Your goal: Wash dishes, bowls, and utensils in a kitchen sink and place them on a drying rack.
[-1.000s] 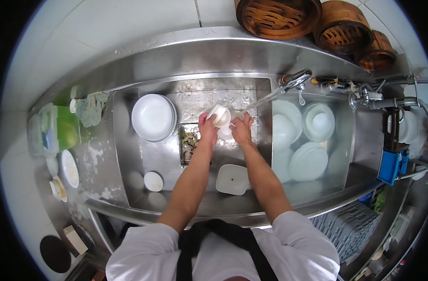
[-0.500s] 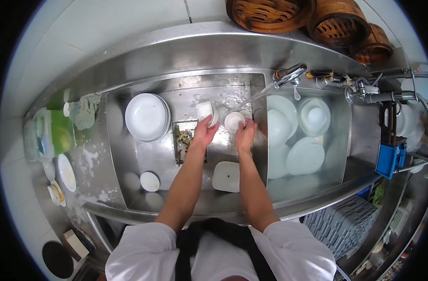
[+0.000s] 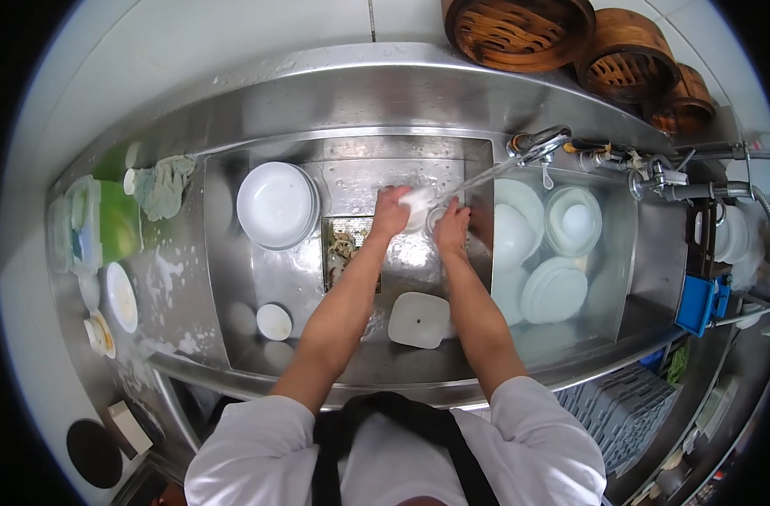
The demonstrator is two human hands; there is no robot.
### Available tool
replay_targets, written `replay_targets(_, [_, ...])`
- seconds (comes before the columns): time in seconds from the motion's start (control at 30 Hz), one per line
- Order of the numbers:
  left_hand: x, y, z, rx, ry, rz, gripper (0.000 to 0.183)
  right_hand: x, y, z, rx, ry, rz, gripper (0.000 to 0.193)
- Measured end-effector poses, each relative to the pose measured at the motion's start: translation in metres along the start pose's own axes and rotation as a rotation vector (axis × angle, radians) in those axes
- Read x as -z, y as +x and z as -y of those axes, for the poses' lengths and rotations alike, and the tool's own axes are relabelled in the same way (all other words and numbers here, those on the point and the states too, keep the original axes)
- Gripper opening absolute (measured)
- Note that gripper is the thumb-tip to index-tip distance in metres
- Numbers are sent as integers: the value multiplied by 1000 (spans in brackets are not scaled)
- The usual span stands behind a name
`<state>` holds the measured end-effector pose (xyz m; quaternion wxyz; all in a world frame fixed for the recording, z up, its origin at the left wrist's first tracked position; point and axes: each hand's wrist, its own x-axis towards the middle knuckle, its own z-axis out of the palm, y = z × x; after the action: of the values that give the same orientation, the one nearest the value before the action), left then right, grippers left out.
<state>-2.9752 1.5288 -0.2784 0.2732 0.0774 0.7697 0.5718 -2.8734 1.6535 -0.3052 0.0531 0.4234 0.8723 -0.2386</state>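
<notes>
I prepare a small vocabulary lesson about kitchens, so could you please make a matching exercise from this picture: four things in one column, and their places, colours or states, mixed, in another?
Things:
1. Left hand
2. Stack of round white dishes
3. Cloth
4. Bamboo steamers

Places, colours or states:
A. Brown, at the upper right of the picture
B. Pale green, on the counter at the left
C. Holding a small white dish by the running water
D. Standing in the left basin

Right pairs: 1-C, 2-D, 3-B, 4-A
</notes>
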Motion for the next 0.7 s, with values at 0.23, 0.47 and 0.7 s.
replay_targets(0.23, [-8,-21,44,-10,583,62,32,45,-2,24,-17,-44,-8,27])
replay_targets(0.47, [9,-45,99,-181,544,-235,37,-3,-23,46,-169,1015,66,29])
replay_targets(0.7, [-13,-37,82,-3,30,-259,21,0,-49,34,-374,1765,848,42])
